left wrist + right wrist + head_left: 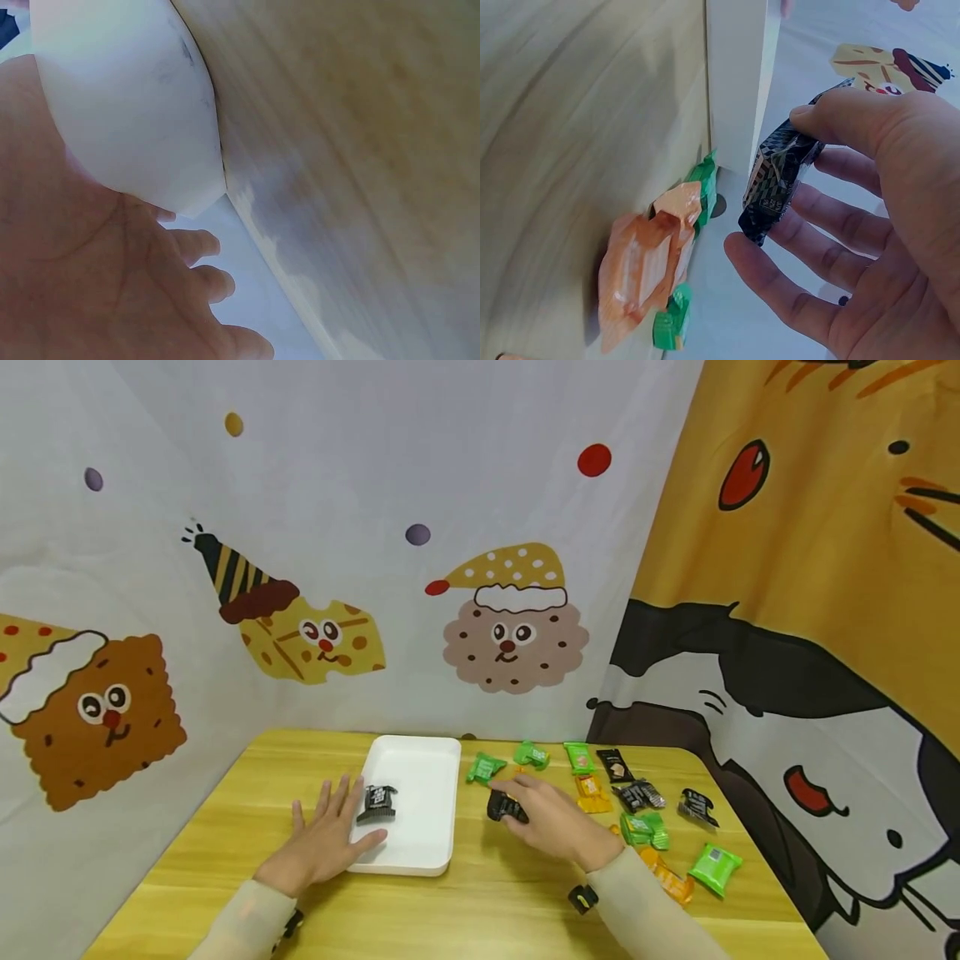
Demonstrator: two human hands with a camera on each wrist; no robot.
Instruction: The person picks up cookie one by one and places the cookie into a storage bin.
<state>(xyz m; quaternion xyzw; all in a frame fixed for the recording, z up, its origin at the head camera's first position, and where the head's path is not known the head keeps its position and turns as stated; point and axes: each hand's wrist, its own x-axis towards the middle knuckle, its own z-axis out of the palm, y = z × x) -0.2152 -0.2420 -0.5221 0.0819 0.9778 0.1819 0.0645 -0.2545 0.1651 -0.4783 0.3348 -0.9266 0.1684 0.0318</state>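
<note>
My right hand [555,820] pinches a small black-wrapped snack packet [778,176] between thumb and fingers, held to the right of the white tray [424,802] in the head view. The right wrist view shows that packet raised off the wooden surface. Fingers spread, my left hand [321,842] rests against the tray's left rim, its thumb reaching over the near left corner. Inside the tray lies another black packet [377,802], close to the left fingertips. In the left wrist view, the tray's outer wall [135,112] stands beside the palm.
Right of the tray lie several wrapped packets: green ones [486,767], orange ones [592,793] and black ones [697,807]. A green packet [716,868] sits near the right edge of the wooden table [480,918]. Printed cloth [420,635] hangs behind.
</note>
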